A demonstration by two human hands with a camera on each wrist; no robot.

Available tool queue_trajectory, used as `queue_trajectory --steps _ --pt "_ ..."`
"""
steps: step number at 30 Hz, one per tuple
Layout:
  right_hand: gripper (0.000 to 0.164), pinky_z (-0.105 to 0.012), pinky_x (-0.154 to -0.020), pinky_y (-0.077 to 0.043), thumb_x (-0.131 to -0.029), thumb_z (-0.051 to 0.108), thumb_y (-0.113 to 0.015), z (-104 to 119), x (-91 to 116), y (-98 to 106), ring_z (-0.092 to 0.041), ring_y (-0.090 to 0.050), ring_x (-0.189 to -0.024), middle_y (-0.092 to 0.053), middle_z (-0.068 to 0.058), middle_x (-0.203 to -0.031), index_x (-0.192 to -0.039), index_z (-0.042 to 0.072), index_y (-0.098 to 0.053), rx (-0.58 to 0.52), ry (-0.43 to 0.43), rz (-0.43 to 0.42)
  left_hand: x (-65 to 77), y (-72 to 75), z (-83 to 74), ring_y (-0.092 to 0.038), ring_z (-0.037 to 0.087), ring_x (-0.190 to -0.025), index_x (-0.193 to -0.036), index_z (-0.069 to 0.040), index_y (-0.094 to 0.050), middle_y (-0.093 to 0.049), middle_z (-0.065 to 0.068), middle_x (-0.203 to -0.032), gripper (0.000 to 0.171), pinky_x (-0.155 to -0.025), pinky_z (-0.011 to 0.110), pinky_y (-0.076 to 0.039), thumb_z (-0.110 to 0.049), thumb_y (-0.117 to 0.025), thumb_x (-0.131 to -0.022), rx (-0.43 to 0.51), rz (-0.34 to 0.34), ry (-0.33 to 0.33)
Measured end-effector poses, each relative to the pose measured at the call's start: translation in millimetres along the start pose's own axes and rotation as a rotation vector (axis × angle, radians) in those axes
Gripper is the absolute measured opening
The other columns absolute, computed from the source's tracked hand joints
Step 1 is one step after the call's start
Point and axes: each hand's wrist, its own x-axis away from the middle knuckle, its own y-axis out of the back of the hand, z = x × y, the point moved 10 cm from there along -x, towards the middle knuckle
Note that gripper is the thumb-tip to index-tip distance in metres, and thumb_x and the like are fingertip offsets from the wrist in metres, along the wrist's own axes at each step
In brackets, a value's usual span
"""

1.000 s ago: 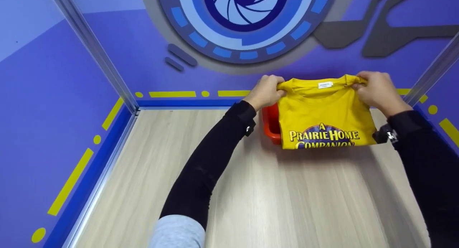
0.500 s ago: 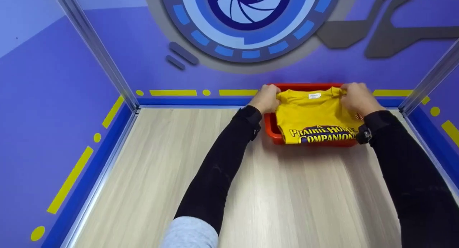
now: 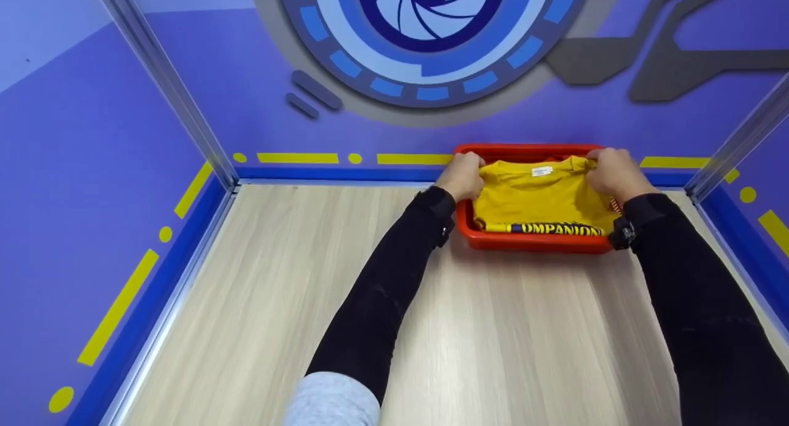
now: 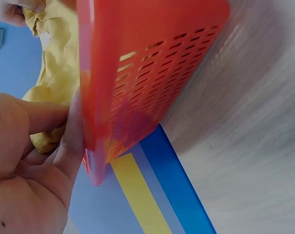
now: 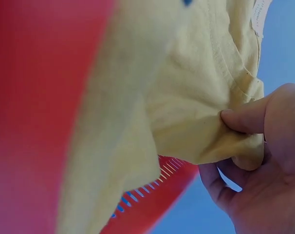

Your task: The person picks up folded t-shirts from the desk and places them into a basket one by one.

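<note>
A folded yellow T-shirt point(image 3: 535, 198) lies mostly inside a red plastic basket point(image 3: 542, 243), its collar and white label toward the back wall. Part of its printed lettering shows along the basket's front rim. My left hand point(image 3: 462, 176) pinches the shirt's left shoulder at the basket's left rim; in the left wrist view, fingers of the left hand point(image 4: 35, 156) touch the slotted red wall. At the other shoulder, my right hand point(image 3: 618, 174) pinches the cloth between thumb and fingers. The right wrist view shows that right hand point(image 5: 264, 161) gripping a bunched fold near the collar.
The basket stands on a light wood-grain table point(image 3: 296, 278), close against the purple back wall point(image 3: 382, 130). Metal corner posts point(image 3: 166, 87) join the side walls to it. Something red shows behind the shirt's collar inside the basket.
Both hands have lowered the yellow T-shirt into the red basket, and the right hand has moved left. The shirt's front edge has dropped behind the front rim, hiding the upper line of print.
</note>
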Motion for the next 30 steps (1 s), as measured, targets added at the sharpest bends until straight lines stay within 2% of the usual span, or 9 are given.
queue_trajectory --steps 3,5,13,17,22,25,30 --pt "0.051 -0.067 -0.111 -0.028 -0.088 0.006 -0.050 -1.2 0.1 4.2 -0.057 -0.037 -0.130 -0.047 -0.039 -0.137 -0.137 -0.006 -0.052 -0.014 0.001 -0.028 -0.2 3.4 -0.4 -0.059 0.008 -0.123 -0.133 -0.022 -0.063 -0.063 -0.004 -0.136 0.045 -0.097 0.021 -0.051 -0.004 -0.058 -0.092 -0.009 -0.042 0.001" --pt "0.052 -0.067 -0.112 -0.027 -0.089 0.008 -0.049 -1.5 0.1 7.5 -0.057 -0.035 -0.133 -0.045 -0.039 -0.140 -0.139 -0.006 -0.050 -0.025 -0.005 -0.048 -0.5 4.2 0.4 -0.057 0.009 -0.127 -0.132 -0.023 -0.064 -0.063 -0.004 -0.137 0.042 -0.102 0.024 -0.049 -0.006 -0.054 -0.095 0.008 -0.050 0.005" --pt "0.054 -0.065 -0.113 -0.027 -0.094 0.010 -0.044 3.5 -0.4 19.8 -0.056 -0.036 -0.135 -0.045 -0.035 -0.144 -0.147 -0.002 -0.043 -0.014 -0.040 -0.126 -2.0 7.1 2.7 -0.054 0.009 -0.129 -0.137 -0.023 -0.059 -0.059 -0.003 -0.141 0.041 -0.103 0.023 -0.047 -0.009 -0.049 -0.100 0.089 -0.064 0.006" --pt "0.052 -0.066 -0.111 -0.028 -0.094 0.010 -0.045 6.6 -0.6 23.5 -0.057 -0.039 -0.130 -0.049 -0.035 -0.140 -0.145 0.000 -0.047 0.013 -0.043 -0.182 -2.9 10.1 -0.5 -0.057 0.009 -0.124 -0.136 -0.024 -0.058 -0.061 -0.002 -0.138 0.037 -0.102 0.023 -0.047 -0.014 -0.048 -0.102 0.102 -0.110 -0.004" --pt "0.051 -0.065 -0.109 -0.030 -0.090 0.007 -0.045 4.7 -1.1 25.3 -0.057 -0.043 -0.127 -0.054 -0.034 -0.136 -0.141 -0.001 -0.052 -0.001 -0.037 -0.235 -1.5 13.3 -7.8 -0.059 0.011 -0.122 -0.134 -0.023 -0.056 -0.063 -0.001 -0.134 0.032 -0.101 0.023 -0.048 -0.019 -0.047 -0.104 0.065 -0.175 -0.048" --pt "0.051 -0.064 -0.110 -0.031 -0.091 0.007 -0.045 3.3 -1.9 25.5 -0.056 -0.043 -0.129 -0.054 -0.034 -0.136 -0.141 -0.001 -0.052 -0.029 -0.040 -0.246 -1.0 12.3 -9.0 -0.060 0.010 -0.116 -0.137 -0.024 -0.052 -0.062 -0.002 -0.135 0.033 -0.095 0.021 -0.048 -0.020 -0.045 -0.105 0.080 -0.177 -0.048" --pt "0.047 -0.063 -0.111 -0.031 -0.095 0.009 -0.045 2.2 -4.7 22.2 -0.054 -0.043 -0.130 -0.053 -0.033 -0.137 -0.140 -0.001 -0.052 -0.025 -0.034 -0.231 -1.9 5.4 -6.3 -0.061 0.015 -0.087 -0.146 -0.030 -0.040 -0.065 0.000 -0.124 0.040 -0.073 0.023 -0.044 -0.025 -0.044 -0.106 0.140 -0.131 -0.004"
